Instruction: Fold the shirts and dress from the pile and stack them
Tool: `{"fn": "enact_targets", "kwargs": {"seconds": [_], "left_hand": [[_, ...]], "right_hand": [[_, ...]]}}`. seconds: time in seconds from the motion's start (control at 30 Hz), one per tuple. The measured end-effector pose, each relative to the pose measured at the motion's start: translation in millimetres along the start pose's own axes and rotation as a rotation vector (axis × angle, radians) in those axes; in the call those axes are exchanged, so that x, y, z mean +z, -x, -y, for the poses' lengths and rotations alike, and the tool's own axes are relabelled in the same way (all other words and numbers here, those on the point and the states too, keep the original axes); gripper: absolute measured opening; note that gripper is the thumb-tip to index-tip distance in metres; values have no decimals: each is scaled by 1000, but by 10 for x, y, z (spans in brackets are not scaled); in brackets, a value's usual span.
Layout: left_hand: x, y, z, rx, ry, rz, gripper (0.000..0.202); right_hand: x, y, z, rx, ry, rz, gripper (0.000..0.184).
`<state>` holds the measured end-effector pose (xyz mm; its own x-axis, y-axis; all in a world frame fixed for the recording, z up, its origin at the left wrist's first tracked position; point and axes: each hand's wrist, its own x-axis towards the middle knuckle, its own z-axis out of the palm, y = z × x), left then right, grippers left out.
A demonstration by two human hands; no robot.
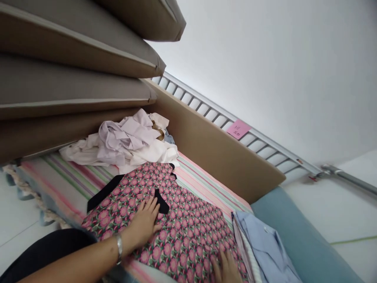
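A pink floral shirt [188, 224] with black trim lies spread over a striped sheet. My left hand [143, 225], with a silver bracelet at the wrist, rests flat on it beside the black neck piece, fingers stretched out. Lower down, at the bottom edge of the view, my right hand [226, 268] lies on the same fabric with its fingers apart. Part of that hand is cut off by the frame. Just right of it is a stack of folded clothes [262, 239], a light blue shirt on top.
A rumpled heap of white and lilac clothes [126, 137] lies at the far end. Thick brown folded mats [73, 86] rise at the left. A tan board [218, 145] stands along a metal rail bearing a pink note [238, 129]. A blue cushion-like block [300, 228] is at the right.
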<state>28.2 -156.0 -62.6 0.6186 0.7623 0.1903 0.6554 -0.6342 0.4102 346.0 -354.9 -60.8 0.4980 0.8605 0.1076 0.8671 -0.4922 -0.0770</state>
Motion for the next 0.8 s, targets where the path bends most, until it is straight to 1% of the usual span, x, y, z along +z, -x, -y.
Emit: {"fn": "enact_targets", "kwargs": {"seconds": [0.07,0.1,0.13,0.2,0.23,0.27,0.3,0.33,0.37,0.4,0.47,0.53,0.57,0.6,0.63,0.7,0.73,0.8], "left_hand": [[90,2,-6,-13,-3,63,65],[116,11,0,-16,-2,87,66],[126,20,9,-19,1,109,67],[111,29,21,-30,9,149,67],[92,28,23,-40,10,171,66],[73,24,21,-50,10,193,66],[55,18,16,-59,10,210,65],[41,11,9,-66,12,224,64],[33,5,2,-73,16,237,64],[32,0,-4,-80,21,246,64],[51,-5,-13,-91,34,255,66],[93,-5,-15,-96,52,256,68],[118,-4,-14,-97,64,256,69],[141,-6,-12,-97,79,258,69],[159,-9,-10,-97,96,263,70],[155,-22,-3,-101,141,278,72],[124,-32,0,-103,174,288,72],[-5,-58,6,-109,276,304,74]], "right_hand": [[-76,-211,483,-19,-149,41,58],[-98,-323,777,-39,-250,92,61],[-107,-434,1085,-62,-325,131,61],[-86,-643,1670,-170,-440,177,59],[-59,-740,1915,-238,-478,196,58],[-23,-832,2111,-320,-499,215,55],[18,-924,2250,-397,-498,232,53],[61,-1020,2329,-459,-470,242,50],[101,-1124,2353,-491,-415,238,48],[134,-1237,2328,-469,-338,224,47],[162,-1487,2189,-298,-181,178,47],[131,-1749,2043,-116,-92,144,49],[98,-1877,2004,-68,-80,132,50],[62,-2001,1998,-59,-84,118,50],[27,-2119,2027,-74,-98,104,50],[-12,-2338,2170,-98,-130,91,51],[-9,-2437,2266,-95,-147,97,52],[41,-2613,2461,-62,-176,128,58]]}}
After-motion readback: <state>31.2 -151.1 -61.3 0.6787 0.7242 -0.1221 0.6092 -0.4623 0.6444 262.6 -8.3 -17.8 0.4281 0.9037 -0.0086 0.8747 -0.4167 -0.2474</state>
